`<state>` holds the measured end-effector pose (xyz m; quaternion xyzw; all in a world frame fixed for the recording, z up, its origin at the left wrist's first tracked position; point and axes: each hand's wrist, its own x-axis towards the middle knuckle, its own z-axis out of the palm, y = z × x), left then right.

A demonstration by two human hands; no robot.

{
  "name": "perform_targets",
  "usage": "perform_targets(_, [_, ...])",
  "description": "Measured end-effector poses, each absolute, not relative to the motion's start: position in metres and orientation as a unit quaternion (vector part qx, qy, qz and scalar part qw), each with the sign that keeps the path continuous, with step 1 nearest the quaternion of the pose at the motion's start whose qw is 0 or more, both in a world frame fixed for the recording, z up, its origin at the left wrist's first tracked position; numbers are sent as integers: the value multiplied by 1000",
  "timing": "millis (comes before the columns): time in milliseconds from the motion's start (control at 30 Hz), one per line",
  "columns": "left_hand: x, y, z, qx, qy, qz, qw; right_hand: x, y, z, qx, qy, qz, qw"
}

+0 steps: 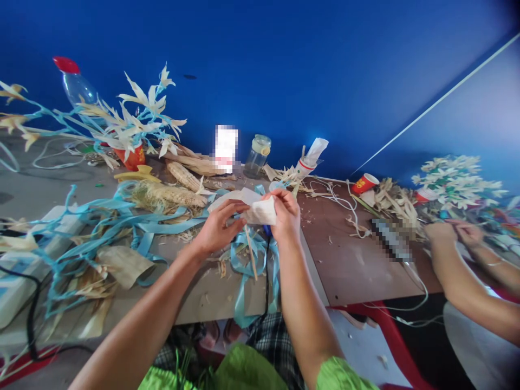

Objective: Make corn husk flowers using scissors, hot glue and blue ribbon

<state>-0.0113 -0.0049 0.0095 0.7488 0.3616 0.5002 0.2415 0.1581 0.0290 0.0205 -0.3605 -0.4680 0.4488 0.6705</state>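
Note:
Between my two hands, above the table's front part, is a pale corn husk piece [262,211]. My right hand [287,216] pinches its right end between thumb and fingers. My left hand [221,225] has its fingertips closed on the left end. A thin stick [251,252] slants down below the husk. Light blue ribbon [239,309] hangs over the table edge under my hands, and more blue ribbon [162,223] lies tangled on the left. Dried corn cobs [182,176] rest beyond my left hand.
Husk flowers on blue stems [152,103] stand in a red paper cup [132,157] at the left. A glass jar [258,154] is by the blue wall. Another person's hands [442,233] work at the right, near a dark phone [390,238] and cables.

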Motion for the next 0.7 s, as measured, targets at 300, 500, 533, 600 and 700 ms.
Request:
perform_targets(300, [-5, -8, 0, 799, 428, 421, 41, 141, 39, 14, -319, -130, 716, 608])
perform_targets(500, [-5, -3, 2, 726, 449, 492, 170, 138, 34, 14, -298, -171, 745, 572])
perform_targets(533, [-5, -2, 2, 681, 463, 519, 230, 137, 32, 14, -295, -189, 740, 575])
perform_targets(600, [-4, 0, 4, 568, 481, 568, 352, 135, 29, 13, -293, -228, 732, 571])
perform_targets(700, [-4, 1, 7, 459, 463, 599, 464, 126, 23, 8, -302, -321, 705, 556])
